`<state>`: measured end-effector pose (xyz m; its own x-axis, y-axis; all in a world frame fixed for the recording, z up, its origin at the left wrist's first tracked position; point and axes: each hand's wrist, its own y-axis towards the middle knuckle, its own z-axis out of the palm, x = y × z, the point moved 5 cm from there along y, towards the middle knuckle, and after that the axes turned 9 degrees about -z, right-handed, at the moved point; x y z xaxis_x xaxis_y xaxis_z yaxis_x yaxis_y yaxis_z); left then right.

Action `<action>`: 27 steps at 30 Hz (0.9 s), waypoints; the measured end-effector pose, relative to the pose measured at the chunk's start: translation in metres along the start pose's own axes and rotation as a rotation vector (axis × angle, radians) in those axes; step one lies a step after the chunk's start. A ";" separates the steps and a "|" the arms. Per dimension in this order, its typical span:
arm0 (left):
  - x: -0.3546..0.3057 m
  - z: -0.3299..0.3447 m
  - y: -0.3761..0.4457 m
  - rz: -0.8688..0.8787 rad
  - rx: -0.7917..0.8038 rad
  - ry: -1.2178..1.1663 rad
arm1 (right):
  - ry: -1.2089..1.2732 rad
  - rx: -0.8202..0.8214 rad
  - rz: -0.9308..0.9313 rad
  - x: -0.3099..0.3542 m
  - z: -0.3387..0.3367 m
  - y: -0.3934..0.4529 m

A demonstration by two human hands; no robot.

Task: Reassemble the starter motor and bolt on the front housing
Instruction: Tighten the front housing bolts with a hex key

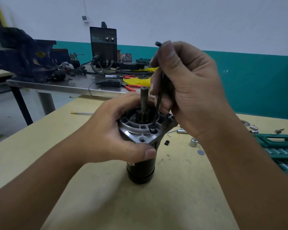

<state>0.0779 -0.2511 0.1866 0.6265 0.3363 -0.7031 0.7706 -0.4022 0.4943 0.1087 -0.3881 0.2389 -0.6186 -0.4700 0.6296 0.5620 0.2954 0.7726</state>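
Black hex key (158, 103) gripped in your right hand (186, 90) meets the housing bolt (152, 129); your left hand (110, 131) clasps the front housing (140, 130).

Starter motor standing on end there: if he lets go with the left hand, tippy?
Probably somewhat. The starter motor stands upright on its narrow black end, with the wider front housing on top, so likely top-heavy. The left hand grips the housing while the right hand works the hex key.

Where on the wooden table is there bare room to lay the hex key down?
Bare wood lies left of the starter motor, toward the gold-tipped rod, and along the near edge. Crowded on the right: sockets, a washer and the green tool case.
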 end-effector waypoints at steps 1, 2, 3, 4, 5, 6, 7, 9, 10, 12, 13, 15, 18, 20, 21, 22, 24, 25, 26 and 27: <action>0.000 0.000 0.000 0.002 0.003 -0.002 | -0.001 0.000 -0.007 0.000 0.000 0.000; 0.001 0.001 0.001 0.004 0.006 -0.005 | -0.004 0.003 -0.011 0.000 0.000 -0.001; 0.001 0.001 0.001 0.006 0.008 -0.007 | -0.006 0.013 -0.012 0.000 0.001 -0.001; 0.001 0.001 0.001 0.008 0.008 -0.009 | -0.007 0.025 -0.013 0.000 0.002 -0.001; 0.002 0.000 0.001 0.011 0.006 -0.010 | -0.009 0.037 -0.016 0.000 0.003 -0.001; 0.002 0.000 0.001 0.012 0.004 -0.013 | -0.008 0.045 -0.019 0.000 0.003 -0.001; 0.002 0.000 0.001 0.014 0.004 -0.012 | -0.005 0.047 -0.022 0.000 0.004 -0.001; 0.001 0.000 0.001 0.016 0.004 0.002 | 0.010 0.038 -0.030 0.000 0.003 -0.001; 0.001 0.000 0.001 0.016 0.004 0.008 | 0.017 0.033 -0.033 0.000 0.003 -0.001; 0.001 0.000 0.001 0.012 0.003 0.010 | 0.017 0.036 -0.035 -0.001 0.003 -0.001; 0.001 0.000 0.001 0.010 0.003 0.006 | 0.013 0.043 -0.034 -0.001 0.003 -0.001; 0.001 0.000 0.001 0.008 0.004 0.006 | 0.007 0.062 -0.029 0.000 0.003 0.000; 0.001 0.000 0.001 0.011 -0.002 0.024 | 0.014 0.024 -0.043 -0.001 0.002 -0.001; 0.002 -0.002 0.001 0.002 -0.019 0.033 | 0.032 -0.052 -0.064 -0.001 -0.002 -0.001; 0.003 -0.003 0.000 -0.003 -0.028 0.032 | 0.044 -0.077 -0.070 -0.002 -0.003 -0.002; 0.003 -0.004 0.000 -0.008 -0.033 0.027 | 0.056 -0.084 -0.070 -0.002 -0.004 -0.002; 0.004 -0.004 0.000 -0.013 -0.031 0.020 | 0.064 -0.059 -0.059 -0.003 -0.002 -0.001; 0.004 -0.004 0.000 -0.015 -0.026 0.022 | 0.056 -0.041 -0.053 -0.004 0.000 -0.001; 0.005 -0.004 0.001 -0.018 -0.022 0.023 | 0.045 -0.025 -0.050 -0.004 0.001 -0.001; 0.005 -0.004 0.001 -0.023 -0.020 0.022 | 0.032 -0.010 -0.050 -0.004 0.003 -0.001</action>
<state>0.0824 -0.2469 0.1856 0.6110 0.3636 -0.7032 0.7868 -0.3775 0.4883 0.1095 -0.3843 0.2359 -0.6282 -0.5102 0.5875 0.5368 0.2624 0.8019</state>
